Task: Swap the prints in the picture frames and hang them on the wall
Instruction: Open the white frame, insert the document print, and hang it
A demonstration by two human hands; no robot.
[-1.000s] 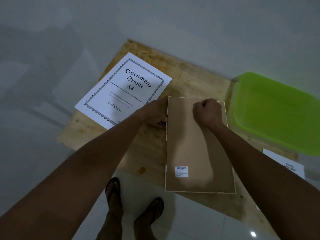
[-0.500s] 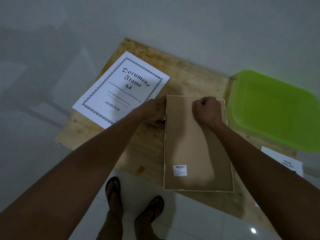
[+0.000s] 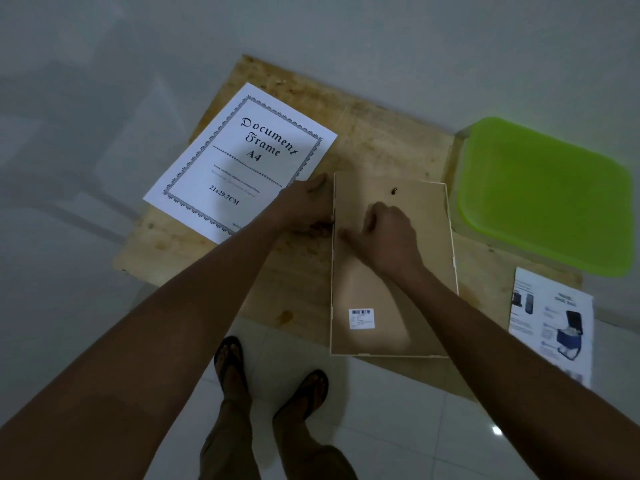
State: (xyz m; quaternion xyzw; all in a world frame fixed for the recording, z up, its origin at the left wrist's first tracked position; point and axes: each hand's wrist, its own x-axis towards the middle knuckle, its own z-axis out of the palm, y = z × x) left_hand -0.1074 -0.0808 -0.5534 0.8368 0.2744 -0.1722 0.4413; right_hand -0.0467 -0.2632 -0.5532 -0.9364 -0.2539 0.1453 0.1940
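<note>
While the picture frame lies face down on the wooden table, its brown backing up, the right hand rests on that backing, fingers loosely curled, gripping nothing; the left hand is curled against the frame's left edge, though whether it grips is unclear; a small dark hanger sits near the frame's far end; a barcode sticker near its close end; left of the frame lies the "Document Frame A4" print; right of it a green tray and a leaflet.
</note>
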